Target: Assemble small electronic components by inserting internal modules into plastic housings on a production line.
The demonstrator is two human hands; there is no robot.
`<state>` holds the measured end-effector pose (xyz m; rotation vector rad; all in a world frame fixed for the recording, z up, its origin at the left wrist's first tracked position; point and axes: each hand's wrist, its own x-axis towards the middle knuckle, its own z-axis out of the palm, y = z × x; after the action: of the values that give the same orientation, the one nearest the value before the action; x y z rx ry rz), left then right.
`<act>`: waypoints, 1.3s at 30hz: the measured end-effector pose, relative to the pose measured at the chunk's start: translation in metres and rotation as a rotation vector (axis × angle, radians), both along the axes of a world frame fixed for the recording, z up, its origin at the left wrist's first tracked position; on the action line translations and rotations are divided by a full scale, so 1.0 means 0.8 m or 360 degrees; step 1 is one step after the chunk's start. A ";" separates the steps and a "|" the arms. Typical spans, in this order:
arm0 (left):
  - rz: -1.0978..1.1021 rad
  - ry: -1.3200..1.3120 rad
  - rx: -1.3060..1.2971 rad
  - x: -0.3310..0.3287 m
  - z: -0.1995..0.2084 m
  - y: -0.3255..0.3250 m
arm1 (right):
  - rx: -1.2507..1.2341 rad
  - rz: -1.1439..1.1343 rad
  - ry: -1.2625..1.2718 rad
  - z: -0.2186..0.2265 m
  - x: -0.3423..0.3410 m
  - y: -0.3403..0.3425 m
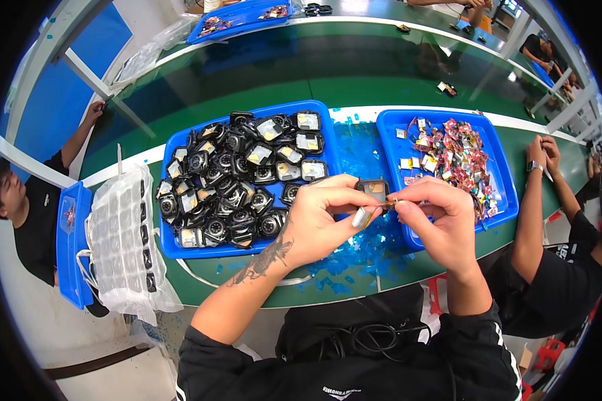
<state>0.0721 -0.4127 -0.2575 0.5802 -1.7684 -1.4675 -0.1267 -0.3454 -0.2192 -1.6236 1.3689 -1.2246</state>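
My left hand [321,212] is closed round a black smartwatch case [373,188], held over the gap between two blue trays. A small silver-white piece [361,218] sticks out below the left fingertips, slanting. Thumb and forefinger of my right hand [443,217] pinch a tiny part at the case's near edge; it is too small to name. Left of my hands, a blue tray [164,230] bears a heap of black smartwatch cases [224,164]. The blue tray [505,170] on the right holds many small battery-like pieces [458,150] with reddish and yellow wrapping.
Blue film scraps [358,144] litter the green table [241,284] between the trays. A stack of clear plastic trays [117,234] lies at the left edge. Beyond a white rail is a green conveyor belt [354,67]. Co-workers' hands [545,154] are at the right.
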 end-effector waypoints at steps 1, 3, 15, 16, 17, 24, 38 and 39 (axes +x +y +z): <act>-0.0004 0.0002 -0.0001 -0.004 -0.001 0.001 | -0.0001 -0.0004 0.0002 -0.001 0.001 0.000; 0.0123 0.0045 0.0258 -0.013 -0.002 0.005 | -0.0202 -0.0075 0.0233 -0.007 0.003 -0.001; 0.0225 0.0422 0.0395 -0.025 -0.013 0.020 | -0.0161 -0.0373 -0.0083 -0.043 0.027 -0.013; 0.0261 0.0487 0.0433 -0.026 -0.014 0.021 | -0.0159 -0.0368 -0.0084 -0.041 0.030 -0.013; 0.0266 0.0487 0.0433 -0.026 -0.014 0.021 | -0.0107 -0.0340 -0.0219 -0.040 0.032 -0.013; 0.0247 0.0530 0.0516 -0.022 -0.015 0.020 | 0.0053 -0.0258 -0.0673 -0.036 0.034 -0.017; 0.0341 0.0641 0.0642 -0.029 -0.006 0.025 | -0.0089 -0.0312 -0.0294 -0.041 0.038 -0.020; 0.0336 0.0642 0.0696 -0.028 -0.003 0.025 | -0.0103 -0.0304 -0.0200 -0.040 0.038 -0.021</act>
<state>0.0496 -0.3927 -0.2601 0.6139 -1.0508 -1.6883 -0.0960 -0.3621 -0.2511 -1.4577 1.4431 -1.4709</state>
